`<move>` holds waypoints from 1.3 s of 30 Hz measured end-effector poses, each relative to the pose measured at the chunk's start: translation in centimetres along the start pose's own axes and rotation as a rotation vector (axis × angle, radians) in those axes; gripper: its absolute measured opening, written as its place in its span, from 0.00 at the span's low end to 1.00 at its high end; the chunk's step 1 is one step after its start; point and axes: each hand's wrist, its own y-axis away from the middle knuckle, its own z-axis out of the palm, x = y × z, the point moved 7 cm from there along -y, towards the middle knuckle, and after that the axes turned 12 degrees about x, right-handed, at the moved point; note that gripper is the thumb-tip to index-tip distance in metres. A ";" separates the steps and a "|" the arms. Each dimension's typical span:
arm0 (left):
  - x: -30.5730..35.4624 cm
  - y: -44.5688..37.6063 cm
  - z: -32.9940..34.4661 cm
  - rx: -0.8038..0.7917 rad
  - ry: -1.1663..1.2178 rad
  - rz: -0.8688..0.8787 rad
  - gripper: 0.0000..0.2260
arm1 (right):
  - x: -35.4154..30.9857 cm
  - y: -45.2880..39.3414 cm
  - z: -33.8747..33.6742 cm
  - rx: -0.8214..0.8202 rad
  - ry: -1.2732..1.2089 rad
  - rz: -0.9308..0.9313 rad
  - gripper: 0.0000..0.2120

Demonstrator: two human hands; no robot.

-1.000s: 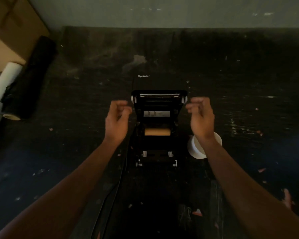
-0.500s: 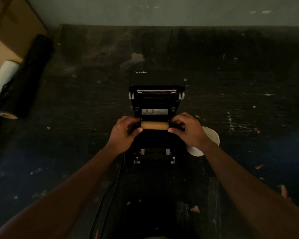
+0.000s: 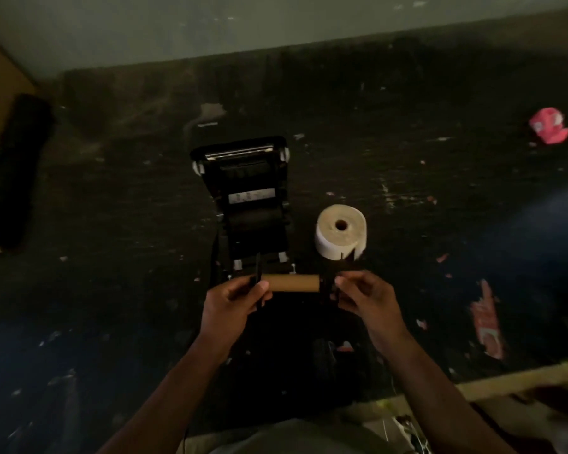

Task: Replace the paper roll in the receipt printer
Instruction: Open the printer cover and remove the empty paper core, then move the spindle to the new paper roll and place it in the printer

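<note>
A black receipt printer (image 3: 250,204) stands open on the dark table, its lid tilted back and its paper bay bare. In front of it I hold a brown cardboard core (image 3: 292,282) on a black spindle, lifted out and level. My left hand (image 3: 233,303) pinches the spindle's left end. My right hand (image 3: 364,298) pinches the right end. A full white paper roll (image 3: 341,235) stands on end just right of the printer, its hole facing up.
A black roll (image 3: 10,178) lies at the far left by a cardboard box. Red scraps lie at the right: one (image 3: 550,126) far back, one (image 3: 487,319) near my right arm. A pale wooden edge (image 3: 522,378) runs along the table's near right side.
Both hands came down onto the core's ends inside the printer, then lifted it out and drew it toward me. The view has shifted, so the white roll shows fully.
</note>
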 end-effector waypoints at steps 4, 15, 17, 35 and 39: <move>0.1 1.5 2.7 0.027 -0.077 0.053 0.04 | 1.4 -3.1 -7.1 0.323 0.719 -0.378 0.07; -1.3 1.9 8.8 0.013 -0.183 0.067 0.04 | 1.8 -6.7 -9.2 0.181 0.671 -0.369 0.16; -2.0 2.0 9.7 0.014 -0.184 0.043 0.06 | 2.8 -4.8 -8.2 0.006 0.159 -0.039 0.16; -4.1 1.2 14.7 0.211 -0.441 0.152 0.06 | 7.5 -4.5 -17.2 0.155 -0.319 0.171 0.10; -3.9 0.6 16.3 0.169 -0.746 0.343 0.07 | 8.1 -4.6 -16.6 0.168 -0.270 0.143 0.11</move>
